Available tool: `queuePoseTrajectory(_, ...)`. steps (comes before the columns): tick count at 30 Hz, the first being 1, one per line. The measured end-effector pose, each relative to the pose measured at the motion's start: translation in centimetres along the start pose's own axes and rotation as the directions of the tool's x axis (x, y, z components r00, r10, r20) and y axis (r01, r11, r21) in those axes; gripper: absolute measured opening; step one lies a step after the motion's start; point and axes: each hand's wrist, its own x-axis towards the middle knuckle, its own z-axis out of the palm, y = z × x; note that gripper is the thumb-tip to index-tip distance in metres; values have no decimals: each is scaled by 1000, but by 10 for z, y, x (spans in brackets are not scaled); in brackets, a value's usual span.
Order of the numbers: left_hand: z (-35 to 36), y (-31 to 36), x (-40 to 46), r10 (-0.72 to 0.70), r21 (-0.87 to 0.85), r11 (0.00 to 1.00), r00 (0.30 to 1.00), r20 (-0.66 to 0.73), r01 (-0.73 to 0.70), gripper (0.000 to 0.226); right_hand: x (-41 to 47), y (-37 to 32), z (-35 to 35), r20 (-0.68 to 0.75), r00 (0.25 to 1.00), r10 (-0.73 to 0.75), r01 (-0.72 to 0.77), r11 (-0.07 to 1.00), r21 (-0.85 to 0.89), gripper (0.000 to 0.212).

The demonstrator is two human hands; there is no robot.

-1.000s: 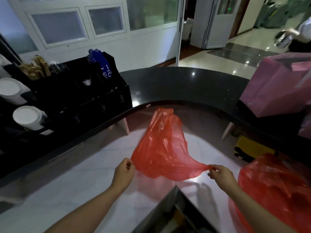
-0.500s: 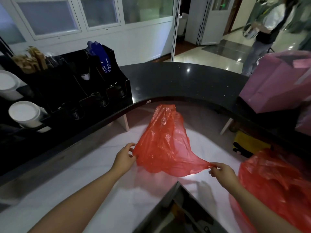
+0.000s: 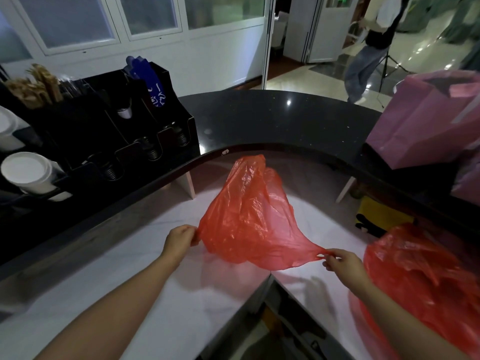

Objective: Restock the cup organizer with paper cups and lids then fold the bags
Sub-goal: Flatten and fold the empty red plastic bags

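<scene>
While both my hands stretch the red bag (image 3: 249,219) over the white counter (image 3: 109,289), folding is just starting.
My left hand (image 3: 180,240) pinches one edge, my right hand (image 3: 342,263) pinches the drawn-out handle end; exact finger placement is hard to see. Best to keep tension even, lay it flat, press the air out, then fold. The cup organizer (image 3: 111,131) sits far left; a second red bag (image 3: 428,281) waits right.
</scene>
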Motion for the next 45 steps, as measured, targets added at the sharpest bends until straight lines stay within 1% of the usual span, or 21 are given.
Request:
queuePoseTrajectory(3, -1, -6, 2, -103, -133, 987, 992, -69, 93, 22, -1, 0, -4, 32, 999, 14, -14, 1000, 16, 28)
queuePoseTrajectory(7, -5, -15, -2, -169, -170, 974, 978, -123, 147, 12, -2, 6, -7, 56, 998, 24, -33, 987, 156, 17)
queuePoseTrajectory(9, -8, -18, -3, -217, -227, 956, 968, -129, 184, 7, -2, 7, -9, 64, 998, 14, -25, 984, 174, 18)
queuePoseTrajectory(12, -20, -17, -5, -343, -405, 874, 931, -124, 268, 13, -1, 8, -18, 60, 998, -3, -1, 998, 69, 26)
queuePoseTrajectory(14, -33, -19, -8, -427, -515, 802, 894, -139, 303, 12, 3, 12, -29, 6, 1000, -12, 12, 999, -53, 27)
queuePoseTrajectory(17, -49, -34, -16, -485, -544, 779, 850, -206, 312, 14, 9, 22, -40, -43, 999, -12, 3, 979, -203, 18)
queuePoseTrajectory(19, -52, -49, -21, -481, -493, 809, 842, -245, 319, 19, 12, 25, -36, -26, 999, -24, 16, 959, -282, 19)
queuePoseTrajectory(21, -53, -60, -26, -461, -417, 844, 853, -245, 337, 17, 15, 27, -31, 7, 1000, -31, 31, 947, -320, 21)
queuePoseTrajectory(23, -58, -69, -32, -463, -381, 849, 862, -206, 366, 12, 19, 31, -32, 79, 997, 8, 23, 925, -380, 23)
queuePoseTrajectory(25, -66, -77, -35, -459, -331, 862, 869, -187, 385, 8, 24, 35, -35, 167, 985, 51, 36, 879, -475, 31)
queuePoseTrajectory(27, -75, -85, -38, -439, -248, 887, 879, -186, 391, 7, 24, 27, -36, 258, 962, 93, 63, 841, -537, 29)
queuePoseTrajectory(28, -79, -89, -39, -430, -200, 897, 883, -186, 395, 7, 25, 21, -35, 312, 943, 114, 83, 829, -552, 33)
queuePoseTrajectory(30, -85, -94, -41, -421, -102, 907, 889, -181, 409, 6, 28, 6, -34, 404, 903, 147, 134, 796, -591, 58)
queuePoseTrajectory(31, -87, -95, -40, -416, -57, 909, 892, -179, 413, 5, 31, -1, -33, 415, 898, 145, 141, 799, -585, 62)
queuePoseTrajectory(33, -88, -90, -37, -365, 71, 919, 906, -215, 387, 6, 40, -13, -31, 373, 923, 91, 131, 837, -531, 56)
queuePoseTrajectory(34, -88, -88, -32, -307, 170, 920, 918, -250, 354, 11, 45, -18, -29, 340, 939, 45, 145, 845, -514, 50)
queuePoseTrajectory(36, -85, -77, -25, -169, 359, 893, 941, -294, 272, 17, 54, -29, -25, 311, 949, -54, 212, 838, -502, 36)
queuePoseTrajectory(38, -76, -58, -25, -42, 458, 870, 954, -298, 182, 18, 61, -44, -19, 313, 938, -150, 296, 819, -492, 24)
queuePoseTrajectory(39, -70, -46, -25, 3, 465, 874, 954, -300, 143, 17, 65, -53, -16, 313, 931, -186, 325, 813, -483, 21)
queuePoseTrajectory(41, -59, -24, -23, 56, 422, 903, 948, -313, 85, 13, 75, -74, -11, 295, 926, -235, 352, 819, -454, 22)
queuePoseTrajectory(45, -41, 10, -12, 89, 350, 937, 949, -302, 24, 6, 98, -122, 1, 302, 902, -310, 418, 802, -426, 24)
